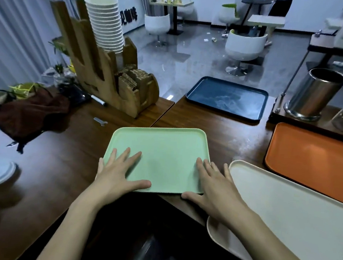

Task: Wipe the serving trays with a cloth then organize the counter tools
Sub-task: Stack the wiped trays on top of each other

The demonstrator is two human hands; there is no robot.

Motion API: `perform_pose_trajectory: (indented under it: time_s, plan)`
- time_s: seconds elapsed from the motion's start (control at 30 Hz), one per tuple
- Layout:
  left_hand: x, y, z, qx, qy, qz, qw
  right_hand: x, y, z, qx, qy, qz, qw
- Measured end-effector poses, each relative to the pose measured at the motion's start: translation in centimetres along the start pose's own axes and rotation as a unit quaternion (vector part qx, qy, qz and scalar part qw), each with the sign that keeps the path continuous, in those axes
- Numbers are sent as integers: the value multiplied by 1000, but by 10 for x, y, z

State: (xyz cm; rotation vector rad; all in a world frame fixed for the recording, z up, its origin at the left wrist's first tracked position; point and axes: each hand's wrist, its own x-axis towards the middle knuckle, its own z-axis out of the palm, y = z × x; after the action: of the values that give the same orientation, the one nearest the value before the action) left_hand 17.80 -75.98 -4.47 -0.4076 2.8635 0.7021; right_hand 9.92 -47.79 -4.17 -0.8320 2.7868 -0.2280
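- While both hands lie flat on the green tray [160,149], no real hold is had on it. The grip of the left hand [119,173] is apart, with fingers straight and spread over the near left corner. The grip of the right hand [215,187] is likewise apart, spread over the near right corner with the outer fingers past the rim.
- The green tray is found at the centre of the frame on the desk [228,134]. Its near edge seems to sit at or just over the inner corner of the desk, above a dark gap.
- A slip toward that gap is judged the main risk. If the tray is drawn nearer by flat palms alone, it could tip off the edge, since nothing is clamped round its rim.
- The brown cloth [28,115] is seen at the left of the frame, well apart from both hands. Should wiping be attempted before it is fetched, the tray would only be smeared by bare skin.
- The cream tray [294,213] at the lower right appears to jut over the desk edge beneath the right forearm. It could be knocked down by a careless sweep of that arm.
- The dark blue tray [227,97], above and right of centre, bears pale smears and sits by the far edge. It could be pushed onto the floor by a hard wipe.
- The orange tray [313,161] lies at the right, just beside the cream one.
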Motion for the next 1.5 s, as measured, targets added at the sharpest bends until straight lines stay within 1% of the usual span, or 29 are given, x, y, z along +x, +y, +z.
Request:
perform_pose_trajectory:
  time_s: [0.13, 0.3, 0.43, 0.6, 0.73, 0.9, 0.97, 1.13, 1.33, 1.5]
  plan:
    - [19, 2, -2, 24, 4, 7, 1000, 10, 7, -6, 18, 5, 2, 1000]
    - [31, -2, -6, -13, 21, 36, 999, 19, 16, -17, 52, 14, 18, 998]
    - [23, -22, -4, -83, 33, -5, 996, 23, 19, -14, 57, 22, 37, 997]
    - [18, -26, -3, -93, 54, -35, 994, 33, 24, -12, 32, 1, 71, 997]
    - [16, -28, -5, -96, 59, -21, 993, 37, 27, -9, 60, 23, 57, 996]
    - [7, -25, -4, -150, 58, -9, 987, 33, 25, -11, 107, 58, 28, 992]
    - [6, -20, -3, -180, 71, 4, 981, 30, 30, -16, 124, 87, 22, 988]
    - [27, 7, -5, -205, 86, 71, 972, 19, 57, -27, 152, 106, 38, 982]
    - [82, 66, -17, -234, 69, 139, 960, 23, 95, -44, 199, 156, 109, 961]
    - [141, 89, -36, -212, 31, 177, 960, 48, 120, -59, 233, 177, 147, 945]
